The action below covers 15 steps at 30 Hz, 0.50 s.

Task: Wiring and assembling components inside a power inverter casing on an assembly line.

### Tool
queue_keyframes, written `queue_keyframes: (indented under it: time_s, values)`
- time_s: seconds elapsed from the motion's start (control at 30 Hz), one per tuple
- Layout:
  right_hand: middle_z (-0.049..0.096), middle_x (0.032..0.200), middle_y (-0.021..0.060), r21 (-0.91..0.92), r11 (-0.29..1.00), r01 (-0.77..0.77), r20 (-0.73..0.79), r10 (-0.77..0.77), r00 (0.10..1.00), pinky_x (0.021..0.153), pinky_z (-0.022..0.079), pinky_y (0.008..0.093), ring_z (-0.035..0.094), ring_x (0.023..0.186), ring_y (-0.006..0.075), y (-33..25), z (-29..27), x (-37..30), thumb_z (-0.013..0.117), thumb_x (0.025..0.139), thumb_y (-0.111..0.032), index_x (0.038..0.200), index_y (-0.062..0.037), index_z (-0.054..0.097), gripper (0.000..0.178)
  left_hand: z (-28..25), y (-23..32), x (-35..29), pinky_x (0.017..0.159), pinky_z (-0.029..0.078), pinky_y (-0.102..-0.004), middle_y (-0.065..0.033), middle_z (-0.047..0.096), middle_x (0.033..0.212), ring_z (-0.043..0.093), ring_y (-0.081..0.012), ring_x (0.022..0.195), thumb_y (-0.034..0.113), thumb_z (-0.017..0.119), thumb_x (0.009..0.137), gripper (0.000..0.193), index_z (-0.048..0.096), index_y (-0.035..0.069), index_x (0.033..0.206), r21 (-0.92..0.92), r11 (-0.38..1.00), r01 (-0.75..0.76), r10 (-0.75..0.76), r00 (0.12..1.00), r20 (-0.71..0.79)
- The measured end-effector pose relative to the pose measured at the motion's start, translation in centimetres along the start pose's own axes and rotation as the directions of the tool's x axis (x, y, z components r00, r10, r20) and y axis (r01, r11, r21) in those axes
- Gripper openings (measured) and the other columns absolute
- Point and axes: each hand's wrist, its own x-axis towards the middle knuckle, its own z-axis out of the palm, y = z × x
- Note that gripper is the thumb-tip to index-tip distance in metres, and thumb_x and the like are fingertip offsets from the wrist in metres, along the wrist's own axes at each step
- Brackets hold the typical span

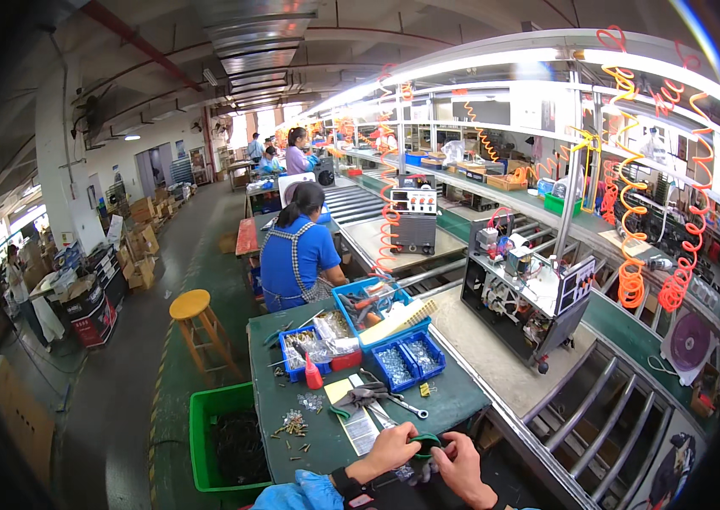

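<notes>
At the near edge of the green worktable (270,374), my left hand (392,450) and my right hand (459,467) pinch a green cuff from both sides. The cuff belongs to what looks like a grey work glove (425,445); most of it hangs hidden below my fingers. Another grey glove with green edging (361,397) lies on the table just beyond, beside a metal wrench (411,409) and a printed sheet (360,429). Loose brass-coloured fasteners (293,423) are scattered to the left. A red squeeze bottle (313,374) stands behind them.
Blue bins (395,365) of small hardware and a blue tool crate (368,310) stand at the table's back. A green tub (207,442) is at left. One co-worker (296,255) sits ahead. An open machine (521,289) stands on the roller conveyor (606,425) at right.
</notes>
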Motion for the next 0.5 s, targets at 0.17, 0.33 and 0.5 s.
queue_keyframes:
  time_s: [0.17,0.33,0.5]
  values:
    - [0.060,0.063,0.0049,0.056,0.916,-0.398,0.405,0.344,0.847,0.044,0.042,0.0251,0.051,0.047,0.0111,-1.3,-1.2,-0.4,0.057,0.085,-0.011,0.100,-0.0007,0.065,0.020,2.9,0.1,-0.1,0.061,0.051,-0.0398,-0.0155,0.064,0.079,0.065,-0.0320,0.070,0.017,0.064,0.079,0.018,0.062,0.002,0.090,-0.011,0.979,-0.203,0.199,0.969,-0.145]
    - [0.048,0.053,0.0030,0.321,0.243,-0.915,0.918,0.157,0.364,0.034,0.031,0.0242,0.036,0.035,0.0087,4.6,-3.1,2.4,0.049,0.082,-0.009,0.064,-0.0040,0.049,0.018,4.9,-0.3,-1.4,0.068,0.052,-0.0426,-0.0139,0.062,0.089,0.063,-0.0355,0.079,0.012,0.057,0.083,0.013,0.060,0.006,0.094,0.101,0.925,-0.366,0.373,0.926,-0.063]
    - [0.050,0.059,0.0065,0.536,-0.462,-0.706,0.781,-0.044,0.622,0.042,0.039,0.0252,0.046,0.046,0.0146,12.2,-0.6,3.2,0.048,0.076,-0.006,0.068,-0.0026,0.050,0.009,5.3,-1.2,-1.6,0.068,0.051,-0.0411,-0.0131,0.065,0.089,0.064,-0.0328,0.078,0.013,0.061,0.083,0.014,0.061,0.005,0.095,-0.042,0.944,-0.326,0.316,0.936,-0.157]
